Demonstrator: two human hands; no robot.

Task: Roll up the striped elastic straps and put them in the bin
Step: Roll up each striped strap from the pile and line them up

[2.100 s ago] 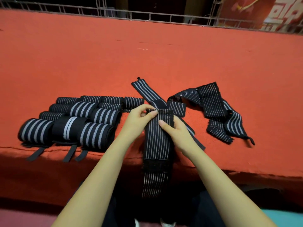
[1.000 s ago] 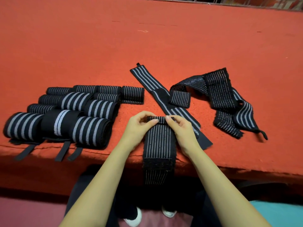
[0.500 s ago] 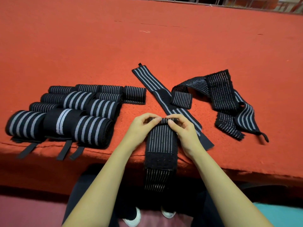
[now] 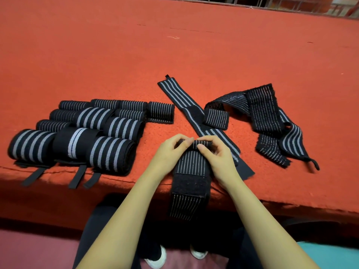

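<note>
We see the left hand (image 4: 171, 152) and the right hand (image 4: 217, 156) both curled, thumbs and fingertips pinching the small rolled far end of a thin-striped strap (image 4: 191, 164). Its tail hangs over the near edge of the red table (image 4: 174, 45). Rows of finished rolls (image 4: 77, 136) lie to the left, and loose straps (image 4: 268, 121) lie to the right.

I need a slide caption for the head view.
Left hand and right hand pinch the rolled end of a thin-striped strap on the table, beside finished rolls.
</note>
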